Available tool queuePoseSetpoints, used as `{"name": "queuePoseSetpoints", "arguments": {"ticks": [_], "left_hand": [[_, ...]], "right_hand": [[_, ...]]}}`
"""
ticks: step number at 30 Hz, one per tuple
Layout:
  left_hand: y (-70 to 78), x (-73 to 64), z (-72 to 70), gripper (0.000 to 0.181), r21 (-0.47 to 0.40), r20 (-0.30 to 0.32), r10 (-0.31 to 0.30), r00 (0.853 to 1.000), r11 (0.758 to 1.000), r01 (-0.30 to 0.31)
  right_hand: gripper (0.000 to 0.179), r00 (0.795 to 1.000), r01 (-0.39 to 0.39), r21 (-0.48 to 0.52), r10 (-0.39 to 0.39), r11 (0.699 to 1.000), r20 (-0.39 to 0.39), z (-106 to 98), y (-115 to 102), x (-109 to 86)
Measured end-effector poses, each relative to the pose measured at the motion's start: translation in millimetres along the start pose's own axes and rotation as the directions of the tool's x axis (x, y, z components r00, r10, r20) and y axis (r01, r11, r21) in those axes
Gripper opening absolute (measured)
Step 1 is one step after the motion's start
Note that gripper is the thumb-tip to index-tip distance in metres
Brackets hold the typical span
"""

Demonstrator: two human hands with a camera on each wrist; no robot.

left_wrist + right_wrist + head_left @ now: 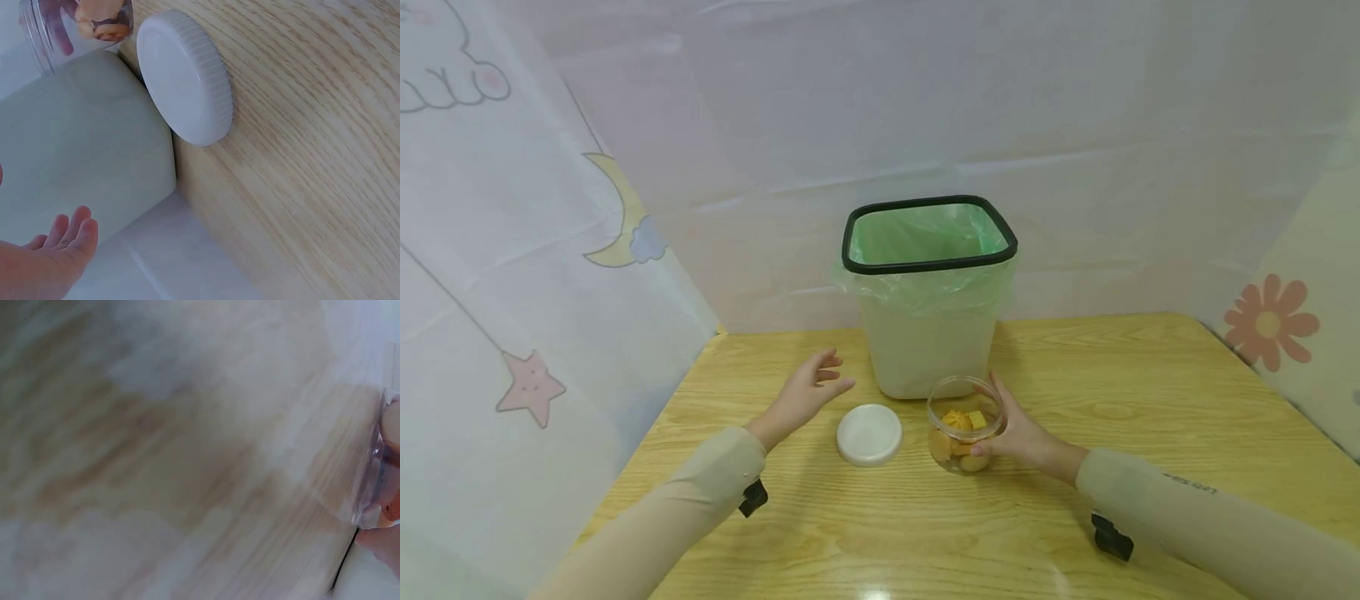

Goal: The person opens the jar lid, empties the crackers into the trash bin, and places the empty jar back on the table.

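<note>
A clear plastic jar (964,386) without its lid stands upright on the table, with several orange-yellow pieces (961,422) inside that look like cookies or crackers. My right hand (1011,431) grips the jar's right side, thumb toward the front and fingers behind. In the right wrist view only part of the jar (369,469) shows, at the right edge. A white round screw lid (869,434) lies flat on the table left of the jar. Up and left of the lid, my left hand (805,390) hovers with relaxed fingers (81,234), holding nothing.
Behind the jar stands a pale waste bin (932,333) with a black rim (928,268) and a translucent green liner (917,233). The wooden table (1135,392) meets a printed cloth backdrop (760,125) at the back and sides.
</note>
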State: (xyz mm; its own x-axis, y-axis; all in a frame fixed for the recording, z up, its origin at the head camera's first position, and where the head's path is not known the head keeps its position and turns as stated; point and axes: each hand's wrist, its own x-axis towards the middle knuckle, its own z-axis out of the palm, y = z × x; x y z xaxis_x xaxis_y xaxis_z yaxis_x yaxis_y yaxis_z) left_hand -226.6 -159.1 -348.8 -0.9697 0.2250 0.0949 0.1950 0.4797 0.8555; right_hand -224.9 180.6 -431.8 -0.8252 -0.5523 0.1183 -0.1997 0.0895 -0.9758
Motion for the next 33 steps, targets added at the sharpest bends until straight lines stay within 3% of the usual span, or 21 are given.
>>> {"name": "queuePoseSetpoints", "arguments": {"ticks": [9, 19, 23, 30, 33], "left_hand": [[4.2, 2.2, -6.4, 0.064, 0.001, -0.007, 0.006, 1.000, 1.000, -0.006], [14.4, 6.0, -12.3, 0.058, -0.021, -0.015, 0.016, 1.000, 1.000, -0.016], [18.1, 6.9, -15.1, 0.057, -0.010, -0.023, 0.018, 1.000, 1.000, -0.019], [20.0, 12.0, -18.9, 0.056, -0.036, -0.033, 0.046, 0.998, 0.998, -0.047], [23.3, 13.6, -19.5, 0.054, -0.045, -0.042, 0.051, 0.998, 0.998, -0.053]], "right_hand": [[0.108, 0.998, 0.032, -0.035, -0.034, 0.999, -0.057, 4.7, 2.3, 0.4], [0.099, 0.996, 0.022, -0.030, -0.025, 0.999, -0.081, 5.2, 2.6, -1.9], [0.101, 0.997, 0.026, -0.032, -0.028, 0.999, -0.071, 4.7, 1.2, -2.7], [0.130, 0.998, 0.043, -0.025, -0.044, 0.999, -0.043, 2.6, 4.0, -0.7], [0.131, 0.998, 0.061, -0.003, -0.061, 0.998, -0.026, 3.0, 6.5, 1.3]]}}
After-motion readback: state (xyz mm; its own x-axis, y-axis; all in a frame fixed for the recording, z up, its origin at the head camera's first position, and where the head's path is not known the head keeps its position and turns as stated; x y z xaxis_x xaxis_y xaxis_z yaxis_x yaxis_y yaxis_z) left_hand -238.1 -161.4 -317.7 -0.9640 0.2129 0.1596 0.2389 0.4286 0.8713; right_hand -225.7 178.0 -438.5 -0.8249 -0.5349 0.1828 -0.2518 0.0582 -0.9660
